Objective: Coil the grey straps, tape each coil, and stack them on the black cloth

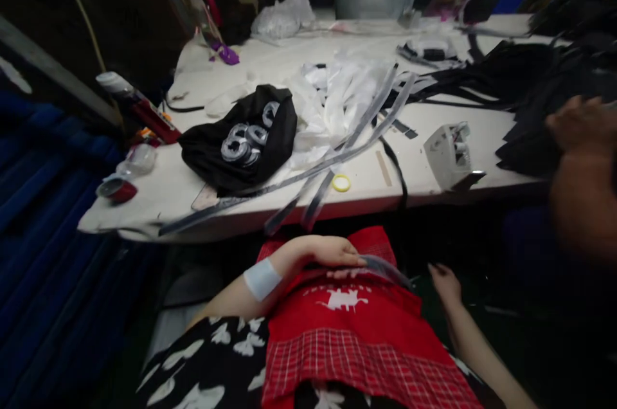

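Note:
My left hand (337, 252) rests over my lap, closed on a greyish translucent strip (385, 269) that trails to the right across the red apron (344, 316). A light blue patch (262, 279) is around that forearm. Lower right, my right hand (446, 283) hangs beside my lap, fingers drawn together at a small dark tip; blur hides what they hold, if anything. Similar long strips (357, 139) lie across the white table (419, 139) and droop over its front edge. Near them is a yellow ring (340, 182).
A black cloth bag (207, 152) holds several coiled rolls (241, 144). A tape dispenser (450, 155) stands near the front edge. Another person's arm (585, 171) reaches over black fabric pieces (535, 119) on the right. A red cup (118, 190) lies at the left corner.

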The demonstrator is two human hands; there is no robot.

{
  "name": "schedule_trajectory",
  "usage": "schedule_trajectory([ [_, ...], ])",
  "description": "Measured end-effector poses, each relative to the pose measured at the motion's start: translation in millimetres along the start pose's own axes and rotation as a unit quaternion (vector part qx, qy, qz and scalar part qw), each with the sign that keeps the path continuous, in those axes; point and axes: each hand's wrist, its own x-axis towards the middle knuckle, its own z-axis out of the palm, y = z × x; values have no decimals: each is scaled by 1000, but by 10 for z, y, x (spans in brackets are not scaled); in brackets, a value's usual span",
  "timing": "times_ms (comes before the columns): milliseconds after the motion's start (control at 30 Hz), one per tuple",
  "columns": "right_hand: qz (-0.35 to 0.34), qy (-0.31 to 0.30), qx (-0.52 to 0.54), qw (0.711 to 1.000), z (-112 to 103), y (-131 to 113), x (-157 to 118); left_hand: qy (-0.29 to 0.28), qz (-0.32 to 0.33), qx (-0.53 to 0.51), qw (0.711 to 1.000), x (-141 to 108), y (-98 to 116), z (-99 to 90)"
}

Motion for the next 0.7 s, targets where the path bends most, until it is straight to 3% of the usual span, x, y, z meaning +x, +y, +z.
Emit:
schedule_trajectory([
  [100,-62,-60,18,996,295,-384,94,-29,25,-47,998,168,-11,5],
  [167,-153,-173,65,971,474,-708,-49,-26,39,-58,997,209,9,-18],
  [267,-231,-430,49,871,616,-1144,-387,-26,40,-62,997,148,15,-82],
  [333,-252,-519,-18,817,631,-1304,-539,-53,28,-76,995,38,-30,-131],
  [400,-275,-516,-58,809,601,-1351,-574,-70,11,-109,992,-107,-115,-174],
  [467,-284,-483,-66,825,545,-1327,-519,-59,-1,-139,988,-253,-223,-212],
  [700,-250,-452,-80,852,356,-1311,-228,-26,-11,-122,992,-507,-489,-284],
])
